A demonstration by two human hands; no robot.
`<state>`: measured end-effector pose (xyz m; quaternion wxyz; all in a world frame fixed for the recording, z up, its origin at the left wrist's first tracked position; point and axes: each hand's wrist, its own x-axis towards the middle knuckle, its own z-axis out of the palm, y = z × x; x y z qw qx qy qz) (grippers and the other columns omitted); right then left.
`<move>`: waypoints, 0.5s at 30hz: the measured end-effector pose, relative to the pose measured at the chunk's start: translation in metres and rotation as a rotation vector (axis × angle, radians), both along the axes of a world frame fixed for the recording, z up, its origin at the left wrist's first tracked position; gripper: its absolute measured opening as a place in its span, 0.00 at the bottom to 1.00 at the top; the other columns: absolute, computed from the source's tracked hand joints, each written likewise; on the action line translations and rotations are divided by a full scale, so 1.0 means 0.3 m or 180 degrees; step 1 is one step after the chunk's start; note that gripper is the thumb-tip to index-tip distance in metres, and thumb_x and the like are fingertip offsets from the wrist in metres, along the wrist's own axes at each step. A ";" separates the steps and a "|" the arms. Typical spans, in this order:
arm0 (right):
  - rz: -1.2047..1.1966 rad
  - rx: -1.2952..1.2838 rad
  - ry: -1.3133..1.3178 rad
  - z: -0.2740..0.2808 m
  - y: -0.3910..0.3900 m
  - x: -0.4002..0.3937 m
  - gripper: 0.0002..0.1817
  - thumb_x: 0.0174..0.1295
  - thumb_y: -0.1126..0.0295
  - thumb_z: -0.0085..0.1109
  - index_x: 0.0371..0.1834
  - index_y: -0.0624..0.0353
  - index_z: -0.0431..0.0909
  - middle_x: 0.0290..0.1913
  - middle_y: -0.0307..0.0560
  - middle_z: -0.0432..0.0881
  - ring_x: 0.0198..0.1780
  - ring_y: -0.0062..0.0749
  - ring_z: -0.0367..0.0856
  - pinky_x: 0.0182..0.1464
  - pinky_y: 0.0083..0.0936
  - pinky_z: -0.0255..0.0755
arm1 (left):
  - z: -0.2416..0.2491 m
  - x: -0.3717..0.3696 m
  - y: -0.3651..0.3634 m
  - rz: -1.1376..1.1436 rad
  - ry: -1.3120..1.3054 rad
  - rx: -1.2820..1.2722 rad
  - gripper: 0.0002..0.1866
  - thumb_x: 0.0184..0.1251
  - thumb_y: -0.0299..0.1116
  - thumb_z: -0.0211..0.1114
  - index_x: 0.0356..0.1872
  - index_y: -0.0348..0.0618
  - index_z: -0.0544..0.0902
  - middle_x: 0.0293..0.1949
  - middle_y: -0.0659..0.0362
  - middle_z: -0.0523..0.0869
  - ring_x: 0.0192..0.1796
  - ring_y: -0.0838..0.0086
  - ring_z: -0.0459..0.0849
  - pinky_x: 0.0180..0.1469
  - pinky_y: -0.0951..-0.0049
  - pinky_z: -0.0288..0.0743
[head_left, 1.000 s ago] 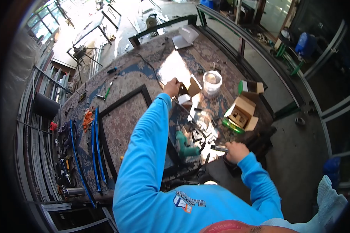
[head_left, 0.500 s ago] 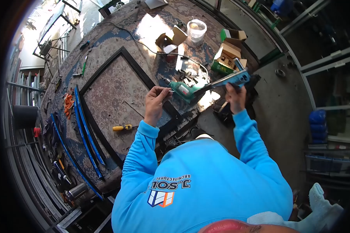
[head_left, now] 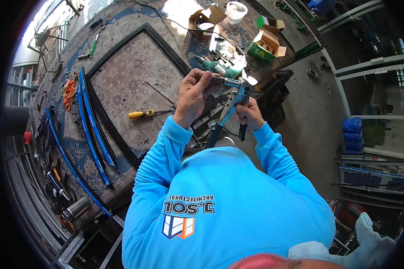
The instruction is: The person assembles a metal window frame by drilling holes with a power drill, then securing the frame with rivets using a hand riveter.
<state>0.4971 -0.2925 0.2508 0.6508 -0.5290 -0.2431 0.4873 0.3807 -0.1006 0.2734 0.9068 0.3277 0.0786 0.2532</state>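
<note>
My right hand [head_left: 250, 114] is wrapped around a blue hand riveter [head_left: 243, 93], whose nose points left. One long handle of the riveter slants down toward my waist, apart from the short black grip end below my fingers. At the tip of the nose my left hand [head_left: 192, 96] is closed in a pinch, with a small rivet [head_left: 217, 78] between thumb and fingers. Just behind the nose lies a green power drill [head_left: 220, 67] on the carpeted table. A black rectangular frame [head_left: 166, 49] lies flat beyond my left hand.
A yellow-handled screwdriver [head_left: 141, 114] lies inside the frame. Blue-covered strips [head_left: 92, 123] and an orange glove [head_left: 69, 93] are at left. Opened cardboard boxes [head_left: 267, 46] and a white bucket [head_left: 235, 13] stand at the back. A cord [head_left: 179, 26] crosses the table to the drill.
My right hand has brought the riveter inward and turned it, so its nose now points left. My left hand has moved up and right, carrying the rivet to that nose.
</note>
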 end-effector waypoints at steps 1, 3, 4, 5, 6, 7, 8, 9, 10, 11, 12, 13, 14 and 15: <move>0.0004 0.0070 0.0078 0.000 -0.004 -0.014 0.10 0.64 0.65 0.64 0.38 0.58 0.73 0.16 0.32 0.67 0.13 0.14 0.63 0.16 0.16 0.60 | -0.004 -0.012 -0.002 -0.0039 -0.0028 -0.0037 0.07 0.77 0.33 0.57 0.39 0.41 0.76 0.44 0.52 0.87 0.50 0.66 0.87 0.56 0.65 0.83; 0.0006 0.0121 0.0148 -0.004 -0.006 -0.035 0.10 0.64 0.65 0.64 0.38 0.57 0.73 0.17 0.32 0.67 0.13 0.14 0.63 0.16 0.16 0.60 | -0.009 -0.032 -0.002 -0.0080 -0.0064 -0.0093 0.07 0.77 0.33 0.57 0.39 0.41 0.76 0.44 0.53 0.87 0.50 0.66 0.87 0.56 0.65 0.83; -0.0013 0.0109 0.0110 -0.007 -0.008 -0.044 0.10 0.64 0.66 0.64 0.38 0.57 0.73 0.17 0.32 0.68 0.13 0.13 0.63 0.16 0.16 0.60 | -0.011 -0.040 -0.003 -0.0108 -0.0113 -0.0084 0.06 0.77 0.33 0.57 0.39 0.41 0.76 0.44 0.53 0.87 0.50 0.67 0.87 0.56 0.65 0.83; -0.0031 0.0097 0.0070 -0.008 -0.009 -0.053 0.10 0.64 0.66 0.63 0.38 0.57 0.73 0.17 0.32 0.68 0.13 0.13 0.63 0.16 0.16 0.60 | -0.013 -0.047 -0.003 -0.0135 -0.0164 -0.0074 0.06 0.76 0.32 0.57 0.39 0.41 0.76 0.44 0.53 0.87 0.50 0.67 0.87 0.56 0.66 0.83; -0.0037 0.0078 0.0061 -0.008 -0.010 -0.060 0.10 0.64 0.66 0.63 0.38 0.57 0.73 0.17 0.32 0.68 0.13 0.13 0.63 0.16 0.16 0.60 | -0.013 -0.054 -0.002 -0.0141 -0.0172 -0.0093 0.06 0.76 0.32 0.57 0.39 0.41 0.76 0.44 0.53 0.87 0.50 0.67 0.87 0.56 0.66 0.83; -0.0046 0.0044 0.0024 -0.007 -0.010 -0.067 0.10 0.64 0.65 0.63 0.38 0.56 0.73 0.17 0.31 0.67 0.13 0.13 0.62 0.16 0.15 0.59 | -0.013 -0.061 -0.001 -0.0088 -0.0092 0.0061 0.06 0.76 0.32 0.58 0.39 0.41 0.77 0.44 0.53 0.87 0.49 0.68 0.87 0.56 0.66 0.83; -0.0052 0.0005 -0.0009 -0.007 -0.011 -0.075 0.10 0.64 0.65 0.63 0.37 0.56 0.73 0.17 0.31 0.67 0.13 0.12 0.61 0.16 0.15 0.59 | -0.014 -0.068 -0.002 -0.0033 -0.0007 0.0212 0.06 0.76 0.32 0.58 0.39 0.40 0.77 0.44 0.53 0.87 0.49 0.69 0.87 0.55 0.67 0.83; -0.0048 -0.0021 -0.0009 -0.012 -0.015 -0.074 0.10 0.64 0.65 0.63 0.37 0.56 0.73 0.17 0.31 0.67 0.13 0.12 0.61 0.16 0.15 0.59 | -0.017 -0.073 -0.001 -0.0029 -0.0007 0.0186 0.06 0.76 0.32 0.58 0.39 0.40 0.77 0.44 0.53 0.87 0.49 0.69 0.87 0.55 0.67 0.83; -0.0051 -0.0228 -0.0252 -0.015 -0.018 -0.073 0.10 0.65 0.65 0.63 0.39 0.57 0.74 0.19 0.32 0.70 0.15 0.14 0.65 0.18 0.17 0.63 | -0.023 -0.078 -0.002 0.0080 0.0073 0.0441 0.07 0.76 0.31 0.58 0.39 0.39 0.78 0.44 0.52 0.87 0.49 0.70 0.87 0.55 0.67 0.83; -0.0048 -0.0444 -0.0490 -0.019 -0.019 -0.073 0.11 0.65 0.64 0.63 0.42 0.58 0.75 0.20 0.32 0.72 0.17 0.17 0.69 0.21 0.18 0.67 | -0.032 -0.083 -0.002 0.0188 0.0161 0.0686 0.07 0.76 0.31 0.58 0.40 0.38 0.78 0.45 0.52 0.87 0.48 0.70 0.87 0.55 0.67 0.83; -0.0032 -0.0489 -0.0477 -0.022 -0.021 -0.071 0.11 0.65 0.64 0.63 0.42 0.58 0.75 0.20 0.32 0.72 0.17 0.17 0.69 0.21 0.18 0.67 | -0.051 -0.091 -0.003 0.0197 0.0177 0.0640 0.07 0.76 0.31 0.58 0.40 0.38 0.78 0.45 0.52 0.87 0.48 0.70 0.87 0.55 0.67 0.83; 0.0082 -0.0398 -0.1394 0.001 -0.011 -0.073 0.14 0.64 0.63 0.64 0.46 0.60 0.75 0.22 0.35 0.75 0.21 0.20 0.74 0.25 0.23 0.71 | -0.083 -0.101 -0.002 0.0030 0.0447 0.0194 0.07 0.76 0.31 0.59 0.40 0.38 0.79 0.45 0.52 0.86 0.48 0.70 0.87 0.55 0.68 0.84; 0.0208 -0.0295 -0.2309 0.028 -0.002 -0.076 0.17 0.64 0.62 0.64 0.50 0.61 0.76 0.24 0.37 0.78 0.24 0.23 0.78 0.30 0.27 0.75 | -0.122 -0.111 0.000 -0.0143 0.0710 -0.0257 0.08 0.75 0.31 0.59 0.40 0.37 0.79 0.45 0.52 0.86 0.48 0.70 0.86 0.54 0.69 0.84; 0.0239 -0.0329 -0.2302 0.059 0.011 -0.076 0.17 0.64 0.62 0.64 0.50 0.61 0.76 0.24 0.37 0.78 0.24 0.23 0.78 0.30 0.27 0.75 | -0.194 -0.120 0.012 -0.0648 0.0606 -0.1038 0.09 0.75 0.33 0.60 0.41 0.36 0.78 0.43 0.54 0.85 0.48 0.70 0.86 0.53 0.70 0.84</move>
